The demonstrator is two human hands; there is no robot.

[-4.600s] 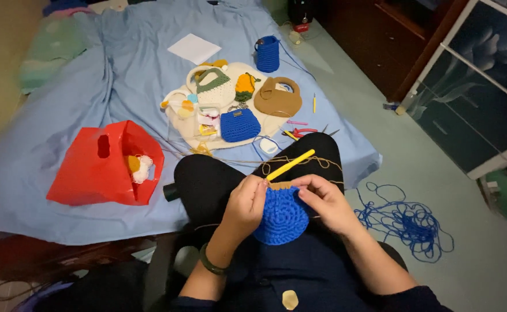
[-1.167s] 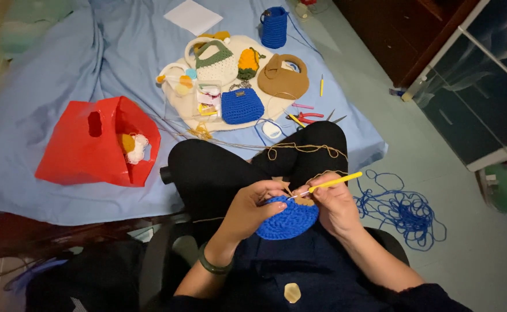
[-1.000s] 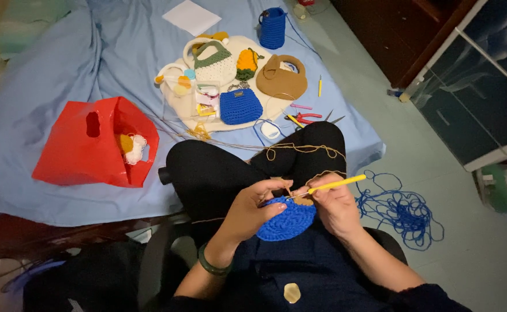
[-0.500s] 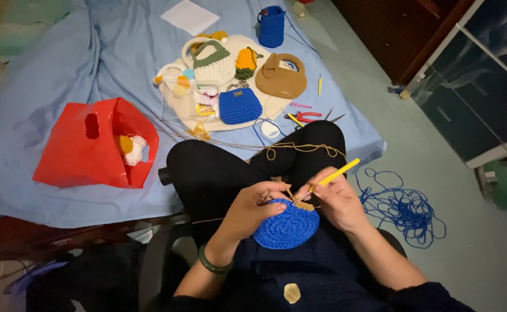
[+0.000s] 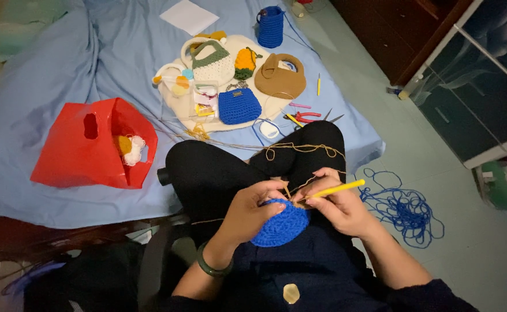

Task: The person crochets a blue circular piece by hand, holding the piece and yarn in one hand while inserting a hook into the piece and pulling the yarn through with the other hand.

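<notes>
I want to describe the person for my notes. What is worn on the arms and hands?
Both hands are bare, with no gloves or rings that I can make out. The left hand has a dark green bangle around its wrist. The right hand leads to a dark navy sleeve pushed up the forearm.

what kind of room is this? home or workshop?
Most likely a home bedroom used for crochet: a bed under a blue sheet, a dark wooden cabinet beside it, and finished crochet bags, like the brown bag, spread on the bed.
</notes>
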